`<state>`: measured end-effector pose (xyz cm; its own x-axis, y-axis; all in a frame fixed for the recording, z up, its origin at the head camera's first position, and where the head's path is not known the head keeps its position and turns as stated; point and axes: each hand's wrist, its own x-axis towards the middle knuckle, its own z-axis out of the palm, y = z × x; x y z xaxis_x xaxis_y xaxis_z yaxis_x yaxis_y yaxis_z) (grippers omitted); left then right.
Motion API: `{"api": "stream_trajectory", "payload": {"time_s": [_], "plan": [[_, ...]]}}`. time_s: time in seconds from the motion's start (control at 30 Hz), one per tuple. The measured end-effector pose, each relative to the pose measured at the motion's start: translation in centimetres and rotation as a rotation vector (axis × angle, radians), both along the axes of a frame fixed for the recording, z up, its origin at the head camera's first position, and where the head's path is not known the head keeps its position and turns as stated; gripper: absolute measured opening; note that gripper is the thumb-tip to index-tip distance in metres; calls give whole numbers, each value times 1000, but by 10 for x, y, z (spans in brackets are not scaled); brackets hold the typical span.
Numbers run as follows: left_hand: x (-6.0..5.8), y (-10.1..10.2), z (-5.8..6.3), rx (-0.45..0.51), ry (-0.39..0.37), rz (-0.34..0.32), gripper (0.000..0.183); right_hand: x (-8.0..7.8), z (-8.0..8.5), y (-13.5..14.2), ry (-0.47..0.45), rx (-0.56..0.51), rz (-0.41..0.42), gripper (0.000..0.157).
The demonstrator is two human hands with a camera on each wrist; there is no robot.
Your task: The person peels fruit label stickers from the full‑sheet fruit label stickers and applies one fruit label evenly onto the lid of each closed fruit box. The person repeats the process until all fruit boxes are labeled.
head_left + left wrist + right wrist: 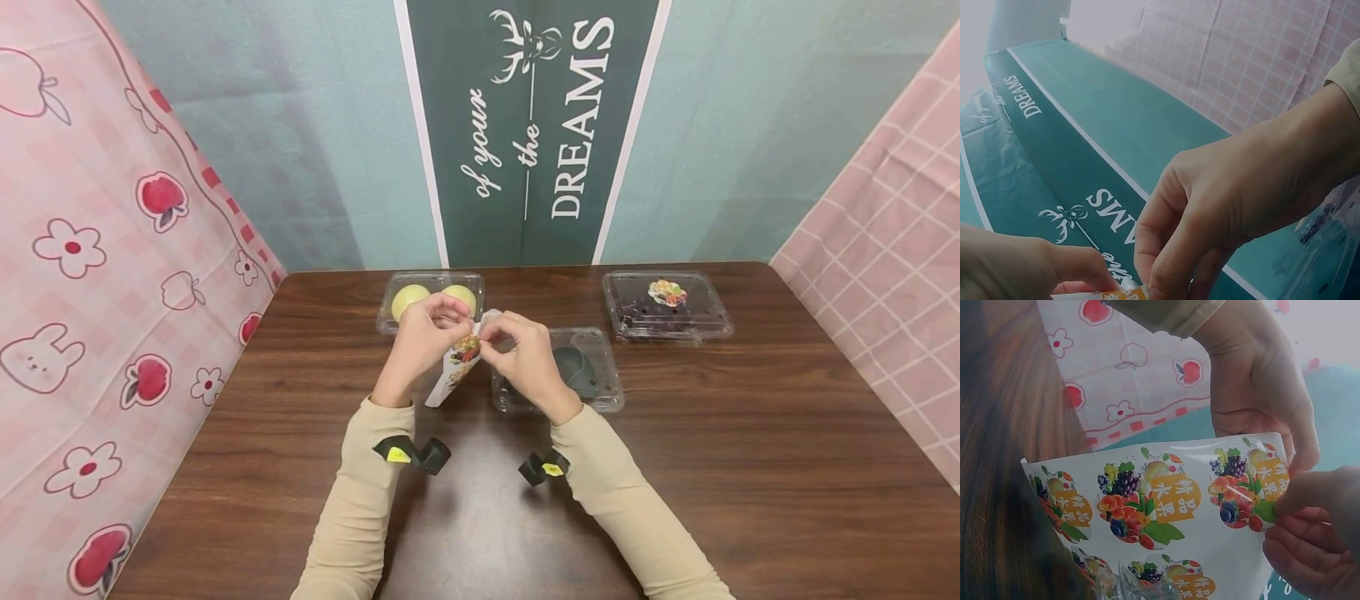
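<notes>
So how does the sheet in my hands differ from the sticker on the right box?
The sheet carries several fruit prints; the sticker is a single one. The sheet is held up by your left hand and right hand, while the sticker lies on the right box. Both show colourful fruit.

The sheet (1147, 512) is white with multicoloured fruit prints. Sleeves (352, 500) are beige, the table (750, 442) grained brown. In the head view, the apple cloth (97, 317) at nine o'clock is pink and red, the banner (510, 192) at twelve dark green lettered white, the grid cloth (892, 258) at three pink and white.
</notes>
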<state>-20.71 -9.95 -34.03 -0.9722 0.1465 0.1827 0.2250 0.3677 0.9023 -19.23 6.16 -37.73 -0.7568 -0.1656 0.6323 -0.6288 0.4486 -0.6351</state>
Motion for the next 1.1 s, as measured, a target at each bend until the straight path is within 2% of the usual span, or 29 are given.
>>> {"api": "stream_trajectory", "payload": {"time_s": [0.2,0.57,0.87,1.1], "plan": [[-1,0,0,-16,-7,0,17,0,0,-2,-17,19,-7,10],[5,-2,4,-68,4,-97,21,2,0,-4,-68,-16,5,9],[6,-4,5,-35,79,-80,19,3,-1,-6,-28,-86,-20,10],[7,-4,6,-12,76,-58,22,4,-1,-8,-36,-113,-25,10]]}}
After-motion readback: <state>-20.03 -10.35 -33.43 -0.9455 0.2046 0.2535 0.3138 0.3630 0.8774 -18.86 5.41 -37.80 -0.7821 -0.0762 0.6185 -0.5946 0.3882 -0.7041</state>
